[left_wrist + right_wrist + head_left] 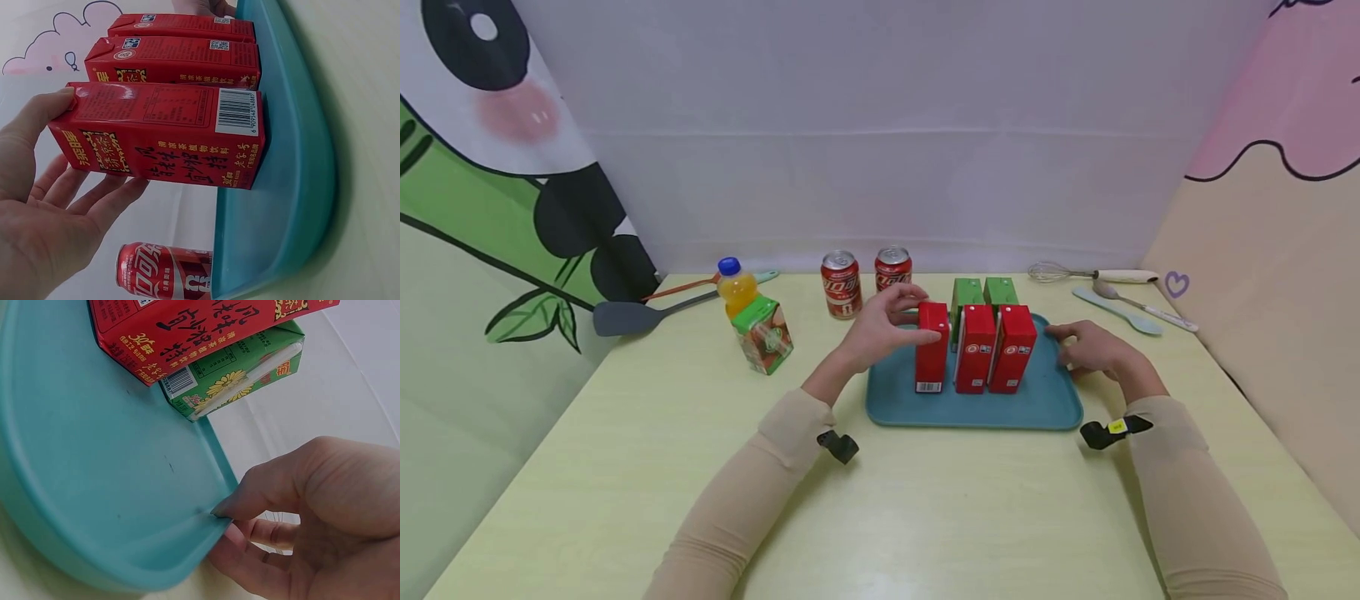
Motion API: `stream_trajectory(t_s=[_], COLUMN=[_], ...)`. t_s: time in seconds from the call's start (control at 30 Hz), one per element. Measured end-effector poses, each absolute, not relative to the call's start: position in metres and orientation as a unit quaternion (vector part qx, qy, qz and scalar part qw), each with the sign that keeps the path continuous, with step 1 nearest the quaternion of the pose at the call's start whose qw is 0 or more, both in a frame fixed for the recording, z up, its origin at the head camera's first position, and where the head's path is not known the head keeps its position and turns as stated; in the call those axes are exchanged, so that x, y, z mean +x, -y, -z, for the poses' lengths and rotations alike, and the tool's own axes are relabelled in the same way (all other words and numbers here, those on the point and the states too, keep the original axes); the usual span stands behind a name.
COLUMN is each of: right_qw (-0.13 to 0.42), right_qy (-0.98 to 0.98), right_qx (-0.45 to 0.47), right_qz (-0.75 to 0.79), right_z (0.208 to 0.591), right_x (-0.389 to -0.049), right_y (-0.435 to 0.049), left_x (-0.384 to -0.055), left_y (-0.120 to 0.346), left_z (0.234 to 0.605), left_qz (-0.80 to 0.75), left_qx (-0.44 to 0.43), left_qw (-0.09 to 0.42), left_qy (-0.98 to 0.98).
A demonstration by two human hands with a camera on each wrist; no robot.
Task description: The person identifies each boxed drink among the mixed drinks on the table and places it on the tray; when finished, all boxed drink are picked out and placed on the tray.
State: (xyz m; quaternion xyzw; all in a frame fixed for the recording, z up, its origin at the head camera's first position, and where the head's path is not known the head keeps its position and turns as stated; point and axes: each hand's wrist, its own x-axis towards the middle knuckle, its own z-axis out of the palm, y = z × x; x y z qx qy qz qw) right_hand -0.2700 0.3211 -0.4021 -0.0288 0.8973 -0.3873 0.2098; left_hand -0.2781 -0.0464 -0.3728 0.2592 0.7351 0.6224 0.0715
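My left hand (887,327) holds the leftmost red drink carton (931,354), thumb on the near side and fingers behind it. That carton is upright over the left part of a blue tray (1000,412); whether its base touches the tray I cannot tell. Two more red cartons (175,59) stand side by side to its right. Behind them on the tray are two green drink cartons (234,378), partly hidden in the head view. With thumb and fingers, my right hand (312,512) pinches the tray's rim at the right side.
Two red cola cans (841,285) stand behind the tray's left side. To the left are an orange juice bottle (737,292), a green-topped carton (763,335) and a grey spatula (632,318). A whisk (1097,273), a light-blue utensil (1120,312) and a spoon (1142,306) lie at the back right.
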Motion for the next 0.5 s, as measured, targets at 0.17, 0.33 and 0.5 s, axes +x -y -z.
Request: stream_trajectory(t_s=[0.17,0.33,0.5], right_qw=[0.211,0.211,0.211], right_qy=[-0.896,-0.896,-0.897], right_qx=[-0.026,-0.029,-0.031], right_qz=[0.389,0.389,0.387], right_z=[0.4029,0.4032,0.4024], right_x=[-0.2713,-0.271,-0.2695], right_y=[-0.3215,-0.3213,-0.321], left_x=[-0.2782,-0.2774,-0.278], left_y=[0.0475,0.0481,0.0495], left_z=[0.3717,0.3697,0.3687], left_qz=[-0.613,-0.601,-0.587], left_qx=[0.259,0.264,0.279], left_qw=[0.08,0.087,0.094], left_qy=[-0.742,-0.749,-0.755])
